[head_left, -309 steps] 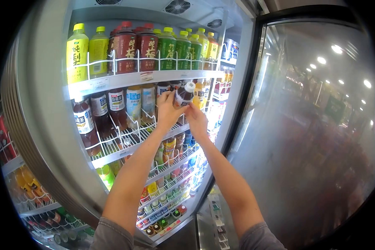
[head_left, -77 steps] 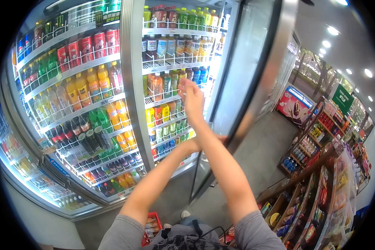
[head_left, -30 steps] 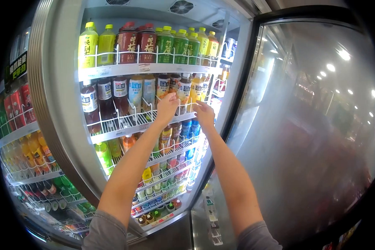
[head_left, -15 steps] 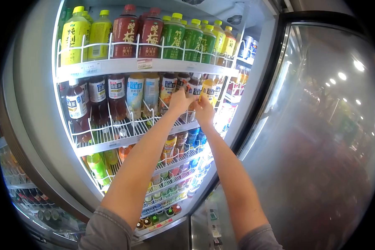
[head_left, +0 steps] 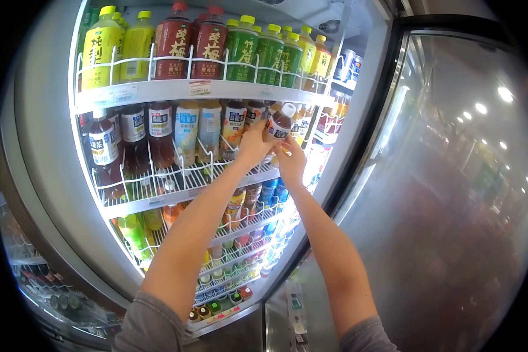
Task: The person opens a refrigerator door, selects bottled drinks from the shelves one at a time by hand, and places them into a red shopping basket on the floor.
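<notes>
- From where I stand, a person in grey sleeves (head_left: pixel 151 320) reaches both bare arms into a lit drinks cooler (head_left: pixel 44 111).
- The left hand (head_left: pixel 256 144) has its fingers clamped on a dark bottle (head_left: pixel 277 127), holding it from the left and near its lower part.
- That bottle, with a white cap (head_left: pixel 288 110) and a pale label, is at the right part of the second shelf (head_left: pixel 138 206), tilted with its cap towards the right and the near side.
- The right hand (head_left: pixel 291 163) is at the bottle's lower end, fingers bent; I cannot tell whether they grip it or only touch it.
- Left of the hands, in the same row, stand a bottle with an orange-and-white label (head_left: pixel 233 124), a pale blue bottle (head_left: pixel 186 132) and more dark tea bottles (head_left: pixel 160 132), behind a white wire guard (head_left: pixel 182 170).
- The top shelf (head_left: pixel 170 94) carries, left to right, yellow-green bottles (head_left: pixel 100 53), dark red bottles (head_left: pixel 173 44) and green bottles (head_left: pixel 241 53).
- Lower shelves hold smaller-looking, colourful drinks.
- On the right, the fogged glass door (head_left: pixel 446 205) stands open, reflecting ceiling lights.
</notes>
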### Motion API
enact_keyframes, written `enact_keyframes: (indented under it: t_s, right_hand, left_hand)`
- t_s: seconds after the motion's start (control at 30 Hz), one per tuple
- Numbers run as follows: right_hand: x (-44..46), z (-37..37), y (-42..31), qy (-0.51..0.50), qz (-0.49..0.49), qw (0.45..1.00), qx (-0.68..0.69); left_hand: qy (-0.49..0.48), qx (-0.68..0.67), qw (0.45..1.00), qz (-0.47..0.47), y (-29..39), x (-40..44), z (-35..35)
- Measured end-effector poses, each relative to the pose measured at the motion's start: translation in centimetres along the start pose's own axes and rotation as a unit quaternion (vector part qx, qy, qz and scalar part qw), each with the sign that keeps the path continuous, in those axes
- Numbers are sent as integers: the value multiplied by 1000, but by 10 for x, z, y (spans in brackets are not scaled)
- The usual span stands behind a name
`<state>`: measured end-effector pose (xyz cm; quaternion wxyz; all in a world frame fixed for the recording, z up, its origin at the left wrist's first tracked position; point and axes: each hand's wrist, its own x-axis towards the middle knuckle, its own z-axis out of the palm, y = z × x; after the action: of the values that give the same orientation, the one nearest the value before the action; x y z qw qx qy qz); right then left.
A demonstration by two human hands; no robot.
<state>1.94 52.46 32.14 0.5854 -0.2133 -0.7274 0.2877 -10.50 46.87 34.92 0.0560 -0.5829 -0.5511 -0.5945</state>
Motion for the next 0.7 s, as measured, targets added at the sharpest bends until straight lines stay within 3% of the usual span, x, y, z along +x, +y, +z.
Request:
enact_keyframes:
  t_s: [0.07,0.1,0.23,0.33,0.4,0.47,0.7]
  right_hand:
    - [2,4,8,76,-58,995,-14]
    - [-7,1,-19,75,-51,995,48]
    - [-23,-10,-42,105,-110,988,34]
    - [-47,-25,-52,84,-126,988,-27]
    - [-68,-28,-61,57,-91,994,28]
    - [-89,-28,-76,-50,-17,969,243]
    - [-149,-26,-104,-144,75,948,274]
  left_hand:
    - [24,-55,996,66,15,-1,-8]
    - [25,-81,994,72,19,-1,-9]
    - [28,-136,985,103,42,-13,-23]
    - [-16,-163,986,19,60,-42,-41]
    - [-24,-166,985,48,65,-62,-51]
    - [-29,-198,979,-22,70,-84,-61]
    - [-37,-222,971,-80,78,-147,-98]
